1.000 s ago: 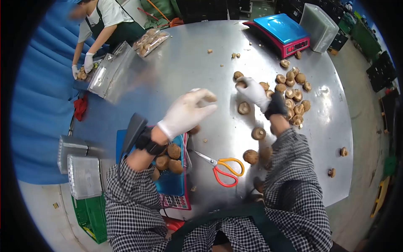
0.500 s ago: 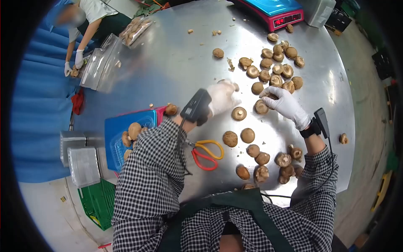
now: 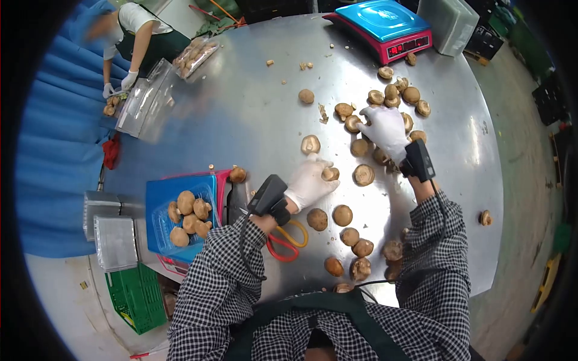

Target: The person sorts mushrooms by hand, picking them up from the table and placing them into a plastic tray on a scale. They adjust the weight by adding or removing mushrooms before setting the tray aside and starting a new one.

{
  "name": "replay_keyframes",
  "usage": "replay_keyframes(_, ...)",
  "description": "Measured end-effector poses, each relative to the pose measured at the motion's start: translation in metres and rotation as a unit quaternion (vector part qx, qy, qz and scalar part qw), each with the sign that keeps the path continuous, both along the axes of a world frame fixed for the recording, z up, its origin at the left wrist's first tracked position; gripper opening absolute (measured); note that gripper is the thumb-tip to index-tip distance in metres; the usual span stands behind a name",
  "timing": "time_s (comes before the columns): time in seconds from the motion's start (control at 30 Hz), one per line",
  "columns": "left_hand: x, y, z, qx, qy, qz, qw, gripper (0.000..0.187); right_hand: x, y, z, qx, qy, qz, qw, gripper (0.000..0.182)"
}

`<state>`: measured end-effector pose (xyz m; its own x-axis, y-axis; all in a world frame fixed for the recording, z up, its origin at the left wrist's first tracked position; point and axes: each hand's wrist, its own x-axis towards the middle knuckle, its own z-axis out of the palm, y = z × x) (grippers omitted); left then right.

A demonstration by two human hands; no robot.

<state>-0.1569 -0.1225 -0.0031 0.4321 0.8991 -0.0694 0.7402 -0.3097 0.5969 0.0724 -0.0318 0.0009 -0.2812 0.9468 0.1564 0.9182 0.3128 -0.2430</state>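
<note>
My gloved left hand [image 3: 312, 182] is closed on a brown mushroom [image 3: 330, 174], held low over the metal table between thumb and fingers. Just beyond it a mushroom [image 3: 310, 144] lies with its pale underside up. My gloved right hand [image 3: 386, 129] reaches over the mushroom cluster, fingers bent and apart. Its fingertips are beside a mushroom [image 3: 353, 123]; whatever lies under the palm is hidden. Scissors with red and yellow handles [image 3: 288, 248] lie partly under my left wrist. Several loose mushrooms [image 3: 342, 215] are scattered nearer my body.
At my left, a blue-topped scale [image 3: 158, 210] bears a clear tray [image 3: 161, 224] of mushrooms. Another scale [image 3: 385, 21] stands at the far edge. Clear trays [image 3: 115, 240] are stacked over a green crate [image 3: 139, 301]. A gloved co-worker [image 3: 141, 36] handles mushrooms at far left.
The view has shifted. My left hand has released one mushroom onto the table and come nearer to take hold of another. My right hand has moved farther out over the cluster.
</note>
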Motion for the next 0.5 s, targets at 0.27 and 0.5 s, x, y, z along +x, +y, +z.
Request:
replay_keyframes(0.27,-0.005,-0.004,-0.011,-0.183,-0.071,0.102,0.975,0.035,-0.014,0.039,-0.011,-0.101,-0.151,0.036,0.983,0.034)
replay_keyframes(0.5,-0.008,-0.009,-0.009,0.093,0.065,0.005,0.994,0.033,0.003,-0.018,0.027,-0.266,0.355,0.036,0.896,0.037)
